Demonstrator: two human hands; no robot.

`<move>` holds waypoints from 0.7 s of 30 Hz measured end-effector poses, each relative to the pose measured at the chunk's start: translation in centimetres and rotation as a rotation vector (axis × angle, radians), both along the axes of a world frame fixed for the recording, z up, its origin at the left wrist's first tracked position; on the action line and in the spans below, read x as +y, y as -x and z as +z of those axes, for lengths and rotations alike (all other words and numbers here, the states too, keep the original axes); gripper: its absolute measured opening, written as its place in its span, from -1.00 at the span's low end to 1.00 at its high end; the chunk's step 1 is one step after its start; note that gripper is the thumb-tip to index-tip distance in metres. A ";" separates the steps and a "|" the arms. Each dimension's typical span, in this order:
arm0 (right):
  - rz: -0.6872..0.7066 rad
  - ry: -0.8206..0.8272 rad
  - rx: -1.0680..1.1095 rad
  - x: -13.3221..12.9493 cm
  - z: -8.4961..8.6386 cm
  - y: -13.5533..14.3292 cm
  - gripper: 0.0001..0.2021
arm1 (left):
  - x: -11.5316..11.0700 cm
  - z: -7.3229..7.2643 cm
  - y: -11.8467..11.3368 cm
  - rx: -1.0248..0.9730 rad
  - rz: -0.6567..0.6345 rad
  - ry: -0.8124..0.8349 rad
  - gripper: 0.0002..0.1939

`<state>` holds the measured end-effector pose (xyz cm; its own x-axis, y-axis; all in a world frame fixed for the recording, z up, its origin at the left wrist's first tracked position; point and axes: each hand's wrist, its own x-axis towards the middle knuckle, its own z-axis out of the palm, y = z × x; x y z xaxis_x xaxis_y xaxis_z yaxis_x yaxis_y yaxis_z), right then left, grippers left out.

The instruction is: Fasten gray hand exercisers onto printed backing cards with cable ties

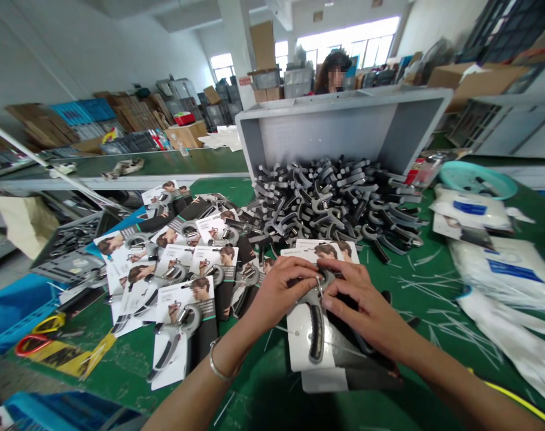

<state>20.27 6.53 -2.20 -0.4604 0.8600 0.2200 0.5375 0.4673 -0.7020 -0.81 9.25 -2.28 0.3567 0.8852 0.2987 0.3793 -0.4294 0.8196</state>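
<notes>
A grey and black hand grip strengthener [316, 332] lies on a printed backing card [299, 347] in front of me. My left hand [282, 288] is closed at its coil end, thumb and fingers pressed near the top of the handle. From the other side my right hand [361, 304] grips the same end, its thumb by the coil. A thin white cable tie [344, 348] sticks out across the card. Another card [326, 381] shows underneath. What exactly the fingertips pinch is partly hidden.
Loose grip strengtheners [326, 203] spill from a tipped grey crate [326, 134]. Carded ones [177, 335] pile up at left, near scissors [39, 335]. Cable ties [456, 329], a white glove [510, 335] and plastic bags [501, 263] lie right. A person [332, 75] is behind the crate.
</notes>
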 end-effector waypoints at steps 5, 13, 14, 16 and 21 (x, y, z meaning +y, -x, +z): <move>-0.004 -0.008 -0.002 0.1 -0.2 0.0 -0.82 | -0.3 0.1 0.0 0.037 0.003 -0.045 -0.89; -0.052 0.013 0.073 0.3 -0.5 0.6 -0.83 | -0.3 1.1 1.0 0.070 -0.142 -0.117 -0.88; -0.058 0.019 0.080 0.4 -0.5 0.7 -0.84 | -0.3 1.5 0.9 0.058 -0.120 -0.076 -0.90; -0.071 0.027 0.089 0.5 -0.5 0.8 -0.85 | -0.8 2.5 0.6 0.077 -0.059 -0.067 -0.89; -0.095 -0.045 0.082 0.5 -0.7 1.0 -0.85 | -4.8 2.9 -2.1 0.289 -0.012 -0.380 -0.83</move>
<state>19.22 7.00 -2.92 -0.3564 0.8871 0.2933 0.5223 0.4495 -0.7247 1.31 4.49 0.59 0.4823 0.7277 0.4876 0.5620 -0.6841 0.4650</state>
